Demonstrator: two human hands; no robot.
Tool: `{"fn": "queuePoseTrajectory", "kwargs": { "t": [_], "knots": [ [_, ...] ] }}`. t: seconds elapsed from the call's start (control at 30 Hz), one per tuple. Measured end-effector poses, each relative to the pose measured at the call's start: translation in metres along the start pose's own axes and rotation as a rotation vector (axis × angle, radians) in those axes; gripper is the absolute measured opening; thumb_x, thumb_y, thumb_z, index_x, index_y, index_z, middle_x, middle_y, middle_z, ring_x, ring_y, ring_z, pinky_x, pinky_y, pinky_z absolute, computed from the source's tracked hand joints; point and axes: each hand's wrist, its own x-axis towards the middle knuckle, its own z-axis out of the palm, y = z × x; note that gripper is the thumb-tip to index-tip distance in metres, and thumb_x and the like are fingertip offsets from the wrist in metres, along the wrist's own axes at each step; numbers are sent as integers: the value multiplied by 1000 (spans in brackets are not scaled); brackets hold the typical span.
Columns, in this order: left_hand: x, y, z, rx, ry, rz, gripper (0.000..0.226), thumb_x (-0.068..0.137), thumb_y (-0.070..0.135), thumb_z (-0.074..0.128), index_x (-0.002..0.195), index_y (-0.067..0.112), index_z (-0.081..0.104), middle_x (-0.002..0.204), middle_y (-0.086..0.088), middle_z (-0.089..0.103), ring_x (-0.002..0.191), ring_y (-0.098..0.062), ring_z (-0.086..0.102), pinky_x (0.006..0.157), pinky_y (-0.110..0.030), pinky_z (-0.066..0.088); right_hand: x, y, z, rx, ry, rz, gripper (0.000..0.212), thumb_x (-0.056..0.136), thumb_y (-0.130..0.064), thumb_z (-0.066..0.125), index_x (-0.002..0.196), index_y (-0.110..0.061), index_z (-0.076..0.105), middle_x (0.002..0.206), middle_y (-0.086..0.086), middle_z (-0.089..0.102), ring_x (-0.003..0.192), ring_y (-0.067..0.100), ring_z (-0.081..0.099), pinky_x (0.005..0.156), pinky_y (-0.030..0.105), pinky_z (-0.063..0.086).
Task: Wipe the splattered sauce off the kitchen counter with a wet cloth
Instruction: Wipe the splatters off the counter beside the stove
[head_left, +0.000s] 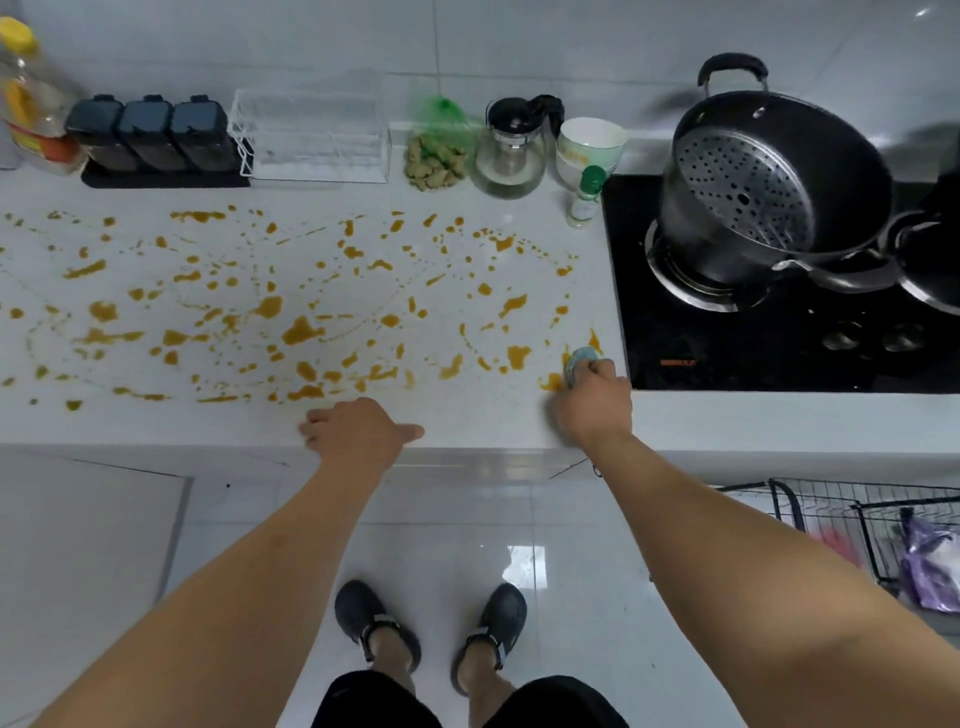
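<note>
Orange-brown sauce splatter (301, 330) covers most of the white counter (467, 415), from the far left to close by the stove. My right hand (595, 397) grips a bunched, pale blue-green cloth (581, 359) and presses it on the counter at the splatter's right end, beside the hob edge. Sauce blobs lie just left of and beyond the cloth. My left hand (356, 428) rests flat on the counter's front edge, fingers spread, holding nothing.
A black hob (779, 353) with a steamer pot (769, 187) sits to the right. Along the back wall stand an oil bottle (31, 98), spice jars (156, 135), a clear rack (311, 135), a glass jug (511, 150), a cup (592, 143) and a small bottle (587, 197). A wire basket (857, 519) stands low right.
</note>
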Motion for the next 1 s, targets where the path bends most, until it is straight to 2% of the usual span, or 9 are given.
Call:
{"fn": "queuePoseTrajectory", "kwargs": {
  "t": [0.1, 0.3, 0.37, 0.43, 0.57, 0.7, 0.77, 0.9, 1.0],
  "knots": [
    [2, 1, 0, -25, -12, 16, 103, 70, 80, 75, 133, -1, 61, 154, -44, 32, 147, -56, 24, 116, -59, 30, -6, -19, 15, 0, 18, -107, 54, 88, -10, 47, 142, -8, 47, 138, 11, 42, 107, 34, 42, 98, 37, 41],
    [2, 2, -3, -22, -22, 24, 103, 68, 79, 77, 133, 1, 62, 151, -47, 33, 146, -59, 26, 116, -59, 32, -22, -4, 21, -104, -14, -446, 58, 89, -7, 53, 146, -13, 49, 133, 10, 49, 111, 34, 44, 96, 35, 44],
    [0, 1, -4, -20, -13, 32, 105, 70, 80, 75, 136, -1, 60, 152, -48, 30, 146, -60, 24, 116, -60, 31, -20, 20, 13, -127, 35, -428, 56, 89, -7, 52, 145, -13, 53, 131, 11, 51, 108, 35, 46, 95, 36, 45],
    [0, 0, -4, -33, -4, 31, 106, 71, 81, 74, 137, -2, 59, 153, -48, 28, 147, -60, 24, 117, -60, 31, -12, 35, 4, -121, 60, -302, 59, 89, -6, 50, 147, -12, 50, 130, 15, 50, 103, 38, 47, 94, 39, 44],
    [2, 1, -1, -24, 14, 27, 105, 69, 83, 73, 131, -1, 64, 150, -47, 34, 144, -60, 28, 116, -59, 33, 7, 17, -3, -44, 17, -57, 61, 87, -8, 47, 148, -9, 45, 137, 13, 44, 106, 40, 49, 92, 42, 48],
    [0, 2, -3, -56, -3, 18, 101, 72, 77, 77, 132, -3, 61, 155, -49, 22, 146, -61, 25, 118, -59, 34, -11, -30, 14, -75, -12, -167, 56, 88, -15, 51, 143, -6, 47, 130, 14, 50, 95, 36, 54, 86, 38, 48],
    [3, 2, -3, -53, -8, 26, 98, 70, 76, 79, 127, -2, 65, 152, -49, 28, 144, -61, 27, 116, -59, 34, -28, -48, 23, -99, -39, -295, 51, 88, -16, 53, 139, -7, 53, 125, 14, 55, 93, 36, 59, 82, 36, 49],
    [6, 1, -3, -60, 0, 15, 85, 64, 78, 81, 107, 6, 70, 140, -40, 51, 137, -58, 36, 110, -57, 36, -42, -59, 12, 182, -280, -409, 41, 93, -7, 53, 130, -15, 67, 123, 11, 63, 105, 28, 62, 87, 31, 50],
    [9, 1, -2, -50, -8, 25, 88, 63, 79, 80, 112, 6, 70, 140, -41, 52, 139, -60, 34, 113, -60, 33, -40, -47, -19, 574, -369, -281, 41, 91, 6, 44, 108, -12, 76, 104, 6, 74, 89, 16, 63, 75, 21, 47]
  ]
}}
